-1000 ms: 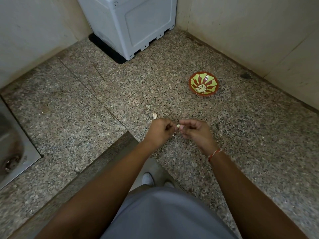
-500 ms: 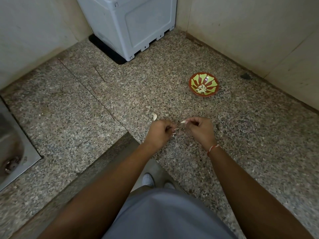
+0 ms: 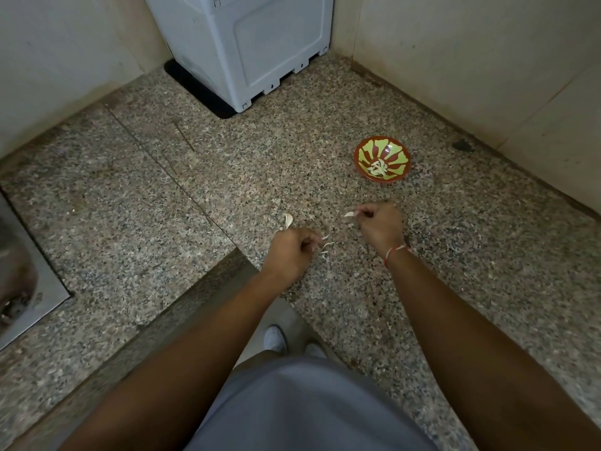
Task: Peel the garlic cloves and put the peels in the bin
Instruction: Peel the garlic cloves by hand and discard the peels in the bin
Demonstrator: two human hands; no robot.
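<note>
Garlic clove (image 3: 350, 214) is pinched in the right hand (image 3: 380, 226), held just above the speckled counter (image 3: 195, 177). Left hand (image 3: 291, 252) is curled too, gripping wispy bits of peel (image 3: 326, 245) that stick out from its fingers. Hands are apart, not touching. Another clove (image 3: 288, 219) sits on the counter right behind the left hand. Red and green bowl (image 3: 381, 163) with pale pieces in it is further back near the wall, and a grey bin (image 3: 247, 43) is in the corner.
</note>
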